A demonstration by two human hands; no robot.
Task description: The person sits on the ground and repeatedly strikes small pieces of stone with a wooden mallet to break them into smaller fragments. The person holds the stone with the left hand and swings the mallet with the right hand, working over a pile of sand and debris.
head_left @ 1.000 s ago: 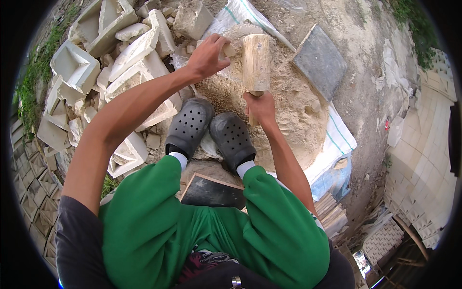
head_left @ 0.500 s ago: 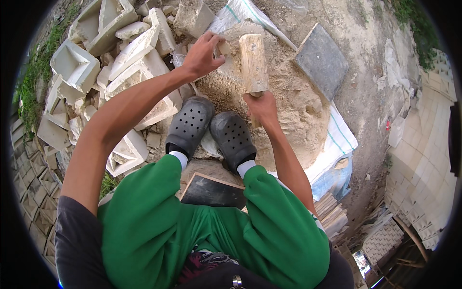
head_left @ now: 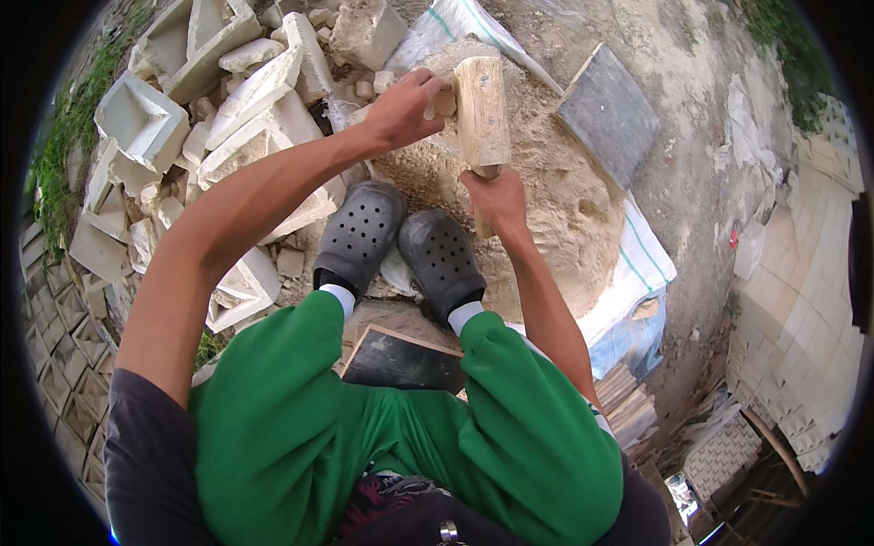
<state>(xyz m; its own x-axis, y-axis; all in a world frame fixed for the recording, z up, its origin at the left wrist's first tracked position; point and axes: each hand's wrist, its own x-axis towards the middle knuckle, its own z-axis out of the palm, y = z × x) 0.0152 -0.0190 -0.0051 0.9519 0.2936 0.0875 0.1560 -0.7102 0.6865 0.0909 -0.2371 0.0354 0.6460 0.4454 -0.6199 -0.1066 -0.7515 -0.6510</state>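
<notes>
My right hand (head_left: 494,198) grips the handle of a wooden mallet (head_left: 482,111), whose pale blocky head stands upright above the hand. My left hand (head_left: 406,107) reaches out to the left of the mallet head, fingers curled around a small pale stone chunk (head_left: 443,100) that touches the mallet's side. Both hands hover over a mound of sandy crushed stone (head_left: 546,196) lying on a white woven sack (head_left: 637,264). My grey perforated clogs (head_left: 401,241) rest at the mound's near edge, below green trousers.
A heap of broken pale moulded stone pieces (head_left: 209,118) lies to the left. A dark square slab (head_left: 608,114) sits beyond the mound at right, and a dark framed board (head_left: 401,359) lies under my legs. Stacked patterned tiles (head_left: 55,364) line the left edge; pale blocks (head_left: 801,291) stand at right.
My left hand has come back down from a raised position and closed on the stone chunk beside the mallet head. The mallet has stayed nearly in place.
</notes>
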